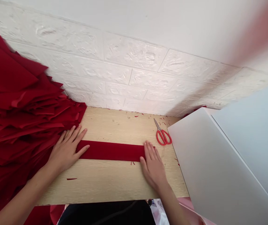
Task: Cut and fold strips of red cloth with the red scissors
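A flat red strip (112,151), which looks like folded fabric or paper, lies lengthwise across the pale wooden table (106,181). On its left end rests my left hand (69,148), palm down with the fingers spread, beside a large red pile. My right hand (153,164) lies flat over the strip's right end, its fingers stretched out and close together. Just beyond that hand is a pair of scissors (162,134) with red handles, blades pointing toward the wall. Neither hand grips anything.
Many stacked red pieces (26,118) fill the left side. A white box-like panel (201,156) stands along the table's right edge. Behind the table rises a white brick-patterned wall (134,62). Small red scraps (71,179) are scattered on the wood.
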`<state>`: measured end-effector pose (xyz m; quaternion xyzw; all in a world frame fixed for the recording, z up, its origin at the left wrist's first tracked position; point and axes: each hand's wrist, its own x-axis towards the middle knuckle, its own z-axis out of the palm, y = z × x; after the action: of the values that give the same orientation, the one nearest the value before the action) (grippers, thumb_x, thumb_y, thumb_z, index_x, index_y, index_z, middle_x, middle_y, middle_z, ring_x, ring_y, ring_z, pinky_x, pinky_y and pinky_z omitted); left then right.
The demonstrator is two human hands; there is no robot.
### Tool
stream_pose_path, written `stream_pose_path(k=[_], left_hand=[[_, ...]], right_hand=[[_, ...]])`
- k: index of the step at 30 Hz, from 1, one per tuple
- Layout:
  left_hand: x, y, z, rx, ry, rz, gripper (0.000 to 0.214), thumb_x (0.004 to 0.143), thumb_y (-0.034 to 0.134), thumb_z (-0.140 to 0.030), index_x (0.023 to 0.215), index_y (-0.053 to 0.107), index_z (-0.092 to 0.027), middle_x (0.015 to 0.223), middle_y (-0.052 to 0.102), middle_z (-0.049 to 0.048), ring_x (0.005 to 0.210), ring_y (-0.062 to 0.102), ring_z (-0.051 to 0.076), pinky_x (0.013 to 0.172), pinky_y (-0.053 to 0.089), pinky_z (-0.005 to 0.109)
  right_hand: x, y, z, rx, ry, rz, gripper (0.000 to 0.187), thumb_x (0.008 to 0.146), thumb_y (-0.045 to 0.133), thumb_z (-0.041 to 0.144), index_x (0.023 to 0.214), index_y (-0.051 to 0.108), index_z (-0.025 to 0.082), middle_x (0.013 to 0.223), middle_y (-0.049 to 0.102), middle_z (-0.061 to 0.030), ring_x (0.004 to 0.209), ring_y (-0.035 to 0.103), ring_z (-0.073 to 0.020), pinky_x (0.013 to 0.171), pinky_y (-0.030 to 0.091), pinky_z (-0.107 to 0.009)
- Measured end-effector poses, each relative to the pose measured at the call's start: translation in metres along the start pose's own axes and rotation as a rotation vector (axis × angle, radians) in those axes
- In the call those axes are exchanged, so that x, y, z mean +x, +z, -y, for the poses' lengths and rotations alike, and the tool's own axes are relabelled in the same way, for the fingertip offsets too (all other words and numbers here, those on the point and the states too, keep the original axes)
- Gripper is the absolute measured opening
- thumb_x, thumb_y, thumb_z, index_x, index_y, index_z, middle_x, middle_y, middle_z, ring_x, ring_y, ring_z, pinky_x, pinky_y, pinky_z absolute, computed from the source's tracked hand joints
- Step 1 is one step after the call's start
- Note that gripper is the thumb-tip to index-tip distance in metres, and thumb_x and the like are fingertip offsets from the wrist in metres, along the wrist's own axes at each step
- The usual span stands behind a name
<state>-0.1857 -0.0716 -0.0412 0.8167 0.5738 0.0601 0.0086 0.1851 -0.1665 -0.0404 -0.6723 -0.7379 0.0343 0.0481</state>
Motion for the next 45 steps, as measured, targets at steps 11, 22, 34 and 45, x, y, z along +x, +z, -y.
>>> stream_pose_path(k=[11,22,34,45], left_hand=[[0.000,0.005,0.005,-0.046,-0.022,-0.010,0.068,0.097,0.030,-0.055,0.155,0.034,-0.020,0.164,0.025,0.0070,0.151,0.026,0.031,0.121,0.024,0.052],[-0.002,0.019,0.022,-0.140,0.044,-0.101,0.055,0.100,0.033,-0.043,0.148,0.042,-0.018,0.160,0.035,0.0135,0.150,0.027,0.034,0.116,0.033,0.056],[-0.007,-0.012,-0.001,0.150,0.385,-0.332,0.034,0.086,0.049,-0.004,0.100,0.072,-0.024,0.104,0.070,0.0085,0.093,0.060,0.025,0.082,0.049,0.037],[0.054,-0.051,-0.141,-0.256,0.357,0.080,0.028,0.096,0.041,-0.015,0.101,0.068,-0.020,0.106,0.070,0.0077,0.100,0.061,0.023,0.088,0.051,0.039]], right_hand=[[-0.011,0.008,-0.025,-0.085,0.063,-0.099,0.066,0.105,0.025,0.036,0.160,-0.007,0.018,0.164,0.026,-0.0079,0.150,0.030,-0.0229,0.122,0.025,-0.047],[-0.011,0.007,-0.027,-0.090,0.040,-0.150,0.068,0.104,0.027,0.033,0.160,-0.009,0.018,0.164,0.027,-0.0079,0.150,0.029,-0.0231,0.122,0.025,-0.047],[-0.010,0.001,-0.026,-0.083,0.040,-0.139,0.072,0.103,0.030,0.032,0.159,-0.012,0.016,0.163,0.027,-0.0095,0.150,0.030,-0.0244,0.121,0.027,-0.047],[-0.011,0.002,-0.026,-0.080,0.046,-0.128,0.070,0.103,0.028,0.032,0.159,-0.011,0.016,0.164,0.027,-0.0096,0.151,0.028,-0.0239,0.122,0.024,-0.047]])
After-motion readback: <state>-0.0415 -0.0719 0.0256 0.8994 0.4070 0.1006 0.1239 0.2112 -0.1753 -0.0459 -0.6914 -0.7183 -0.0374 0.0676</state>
